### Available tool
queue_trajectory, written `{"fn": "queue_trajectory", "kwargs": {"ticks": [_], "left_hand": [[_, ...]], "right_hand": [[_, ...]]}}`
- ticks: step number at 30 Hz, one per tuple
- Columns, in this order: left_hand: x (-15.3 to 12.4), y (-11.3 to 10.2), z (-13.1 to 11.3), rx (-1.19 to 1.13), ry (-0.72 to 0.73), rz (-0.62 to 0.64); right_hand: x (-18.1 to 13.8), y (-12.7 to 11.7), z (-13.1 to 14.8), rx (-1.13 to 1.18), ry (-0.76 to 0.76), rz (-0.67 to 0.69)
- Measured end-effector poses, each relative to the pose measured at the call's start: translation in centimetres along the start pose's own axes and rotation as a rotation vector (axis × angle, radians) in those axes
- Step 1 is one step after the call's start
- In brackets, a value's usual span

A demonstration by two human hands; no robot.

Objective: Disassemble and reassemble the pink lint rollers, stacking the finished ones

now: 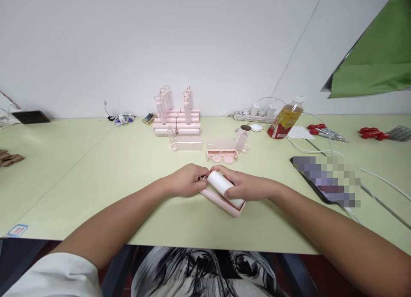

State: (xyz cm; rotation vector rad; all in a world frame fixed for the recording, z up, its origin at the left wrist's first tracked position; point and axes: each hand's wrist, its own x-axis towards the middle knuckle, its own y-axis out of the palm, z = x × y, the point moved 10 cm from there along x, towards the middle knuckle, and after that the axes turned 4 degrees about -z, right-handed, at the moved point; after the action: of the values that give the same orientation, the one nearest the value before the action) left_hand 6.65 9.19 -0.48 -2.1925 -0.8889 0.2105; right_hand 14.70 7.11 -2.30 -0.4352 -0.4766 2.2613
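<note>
My right hand (242,183) is wrapped round a smooth white roll (220,182), thumb on its near side. The roll lies slantwise in or just over a long, open pink case (221,202) near the front of the table. My left hand (191,180) is closed at the case's far left end, its fingertips close to the roll's end and partly hidden. Beyond my hands are a pink open holder with two round flaps (222,158), a clear-and-pink box (189,143) and a short upright roll with a brown core (244,136).
Several pink and white rollers (177,126) are stacked by the wall with clear handles standing on them. To the right are a drink bottle (286,119), a power strip (253,117), a phone (324,181) with cables, and red-handled tools (326,132). Wooden pieces (9,158) lie far left.
</note>
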Motion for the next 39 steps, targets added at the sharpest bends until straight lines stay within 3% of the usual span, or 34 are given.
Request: {"fn": "queue_trajectory", "kwargs": {"ticks": [5, 9, 16, 23, 31, 39], "left_hand": [[-0.2, 0.7, 1.6, -0.185, -0.078, 0.067], [-0.2, 1.0, 1.6, -0.319, -0.055, 0.117], [-0.3, -0.5, 1.0, -0.232, 0.039, 0.022], [-0.6, 0.2, -1.7, -0.146, 0.178, 0.045], [-0.7, 0.0, -2.6, -0.171, 0.219, 0.053], [-0.6, 0.2, -1.9, -0.125, 0.183, 0.048]], "right_hand": [[-0.2, 0.4, 0.3, 0.019, 0.005, 0.06], [-0.3, 0.5, 0.5, 0.013, -0.039, 0.107], [-0.3, 0.1, -0.5, 0.11, -0.05, 0.001], [-0.3, 0.6, -0.9, 0.248, -0.046, 0.015], [-0.1, 0.7, 1.1, 0.212, -0.184, 0.049], [-0.1, 0.7, 1.6, 0.145, -0.197, 0.048]]}}
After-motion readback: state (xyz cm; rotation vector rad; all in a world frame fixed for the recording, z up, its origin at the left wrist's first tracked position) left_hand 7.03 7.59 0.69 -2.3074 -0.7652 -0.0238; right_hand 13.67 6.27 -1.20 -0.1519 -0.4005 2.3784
